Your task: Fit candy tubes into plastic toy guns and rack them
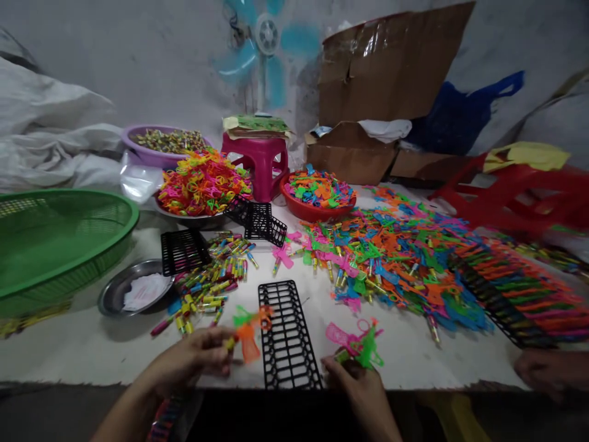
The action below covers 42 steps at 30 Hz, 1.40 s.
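My left hand (207, 353) pinches a small yellow tube (229, 344) with an orange and green plastic piece (248, 341) on it, just left of a black grid rack (285, 331). On the rack's other side my right hand (352, 374) is closed on a pink and green plastic piece (363, 347) with a tube at its base. The rack lies flat at the table's front edge, between both hands. A pile of small coloured tubes (221, 270) lies beyond my left hand. Past my right hand spreads a large heap of coloured plastic pieces (391, 252).
A steel bowl (113, 291) with white paper and a green basket (59, 245) stand left. Filled basins (317, 212) and more black racks (184, 250) lie behind. At right, a person's hand (543, 368) rests near a filled rack (492, 307).
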Each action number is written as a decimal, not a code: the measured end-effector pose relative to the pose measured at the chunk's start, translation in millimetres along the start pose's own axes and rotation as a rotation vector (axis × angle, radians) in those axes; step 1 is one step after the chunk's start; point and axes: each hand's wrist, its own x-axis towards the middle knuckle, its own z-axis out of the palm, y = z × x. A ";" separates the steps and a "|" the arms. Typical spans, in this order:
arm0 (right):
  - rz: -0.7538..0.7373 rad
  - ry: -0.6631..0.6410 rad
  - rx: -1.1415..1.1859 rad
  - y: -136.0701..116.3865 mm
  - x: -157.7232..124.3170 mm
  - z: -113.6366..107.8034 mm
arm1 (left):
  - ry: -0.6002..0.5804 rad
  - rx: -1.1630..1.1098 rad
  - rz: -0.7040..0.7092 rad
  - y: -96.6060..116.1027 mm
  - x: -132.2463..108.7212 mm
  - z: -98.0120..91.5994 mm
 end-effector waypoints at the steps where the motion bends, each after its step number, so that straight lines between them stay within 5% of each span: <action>1: -0.091 0.049 0.024 -7.6 6.0 -2.2 | 0.079 -0.017 0.108 5.3 3.0 -2.5; 4: -0.347 0.122 0.083 -35.5 46.9 6.3 | 0.338 0.033 0.360 23.2 32.3 -1.5; 6: -0.451 -0.001 0.081 -48.0 84.8 21.2 | 0.456 0.154 0.476 33.9 64.6 6.5; 10: -0.336 -0.083 0.079 -41.7 137.5 43.0 | 0.468 0.500 0.578 44.8 127.3 25.0; 14: -0.295 -0.006 0.128 -14.3 134.0 32.1 | 0.379 0.582 0.606 35.2 159.4 38.7; 20: -0.232 0.063 0.179 8.6 106.2 12.5 | 0.457 0.616 0.561 5.3 155.7 59.6; 26: -0.262 -0.065 0.163 12.6 125.4 18.0 | 0.798 0.718 0.612 -22.6 133.8 77.8; 29: -0.292 -0.118 0.167 8.2 138.9 22.3 | 0.863 0.840 0.639 -34.5 124.7 78.6; 42: -0.361 -0.144 0.091 -7.2 153.4 40.0 | 0.742 0.953 0.623 -19.8 122.0 49.1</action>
